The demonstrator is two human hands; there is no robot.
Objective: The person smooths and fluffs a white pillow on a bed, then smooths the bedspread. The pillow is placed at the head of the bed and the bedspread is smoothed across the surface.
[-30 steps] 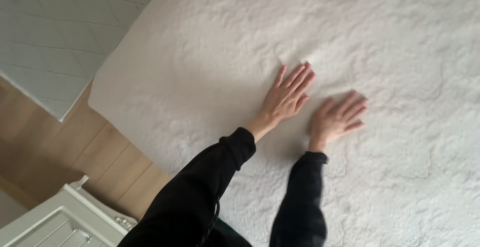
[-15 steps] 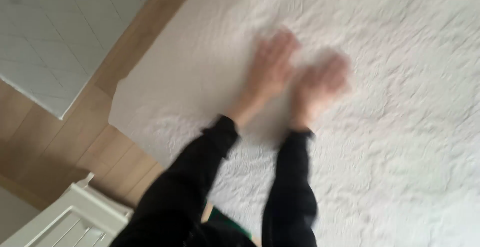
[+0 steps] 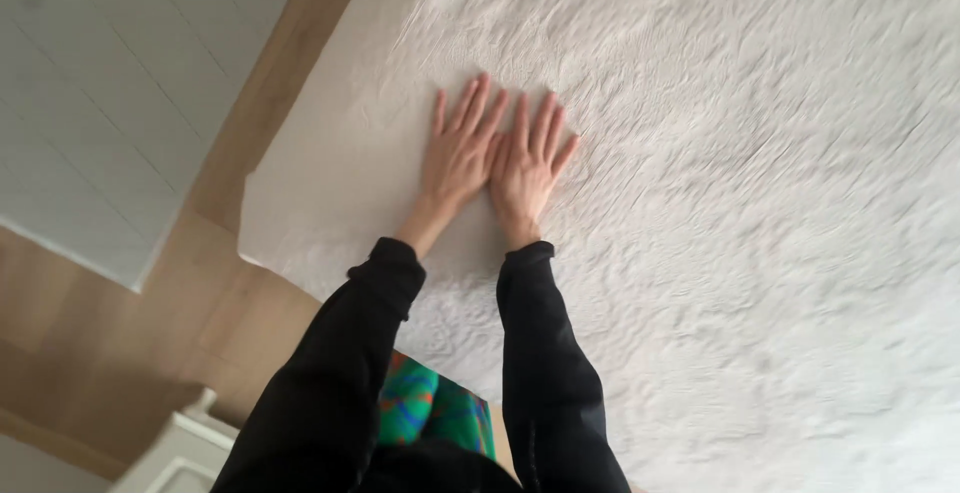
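Covering most of the view, a white textured bedspread is pressed flat under two palms near its left edge. The left hand and the right hand are laid side by side on the bedspread, touching, fingers stretched out and slightly spread, nothing gripped. Black sleeves are seen below them. Beyond the bedspread's edge, wooden floor and a white cabinet are shown.
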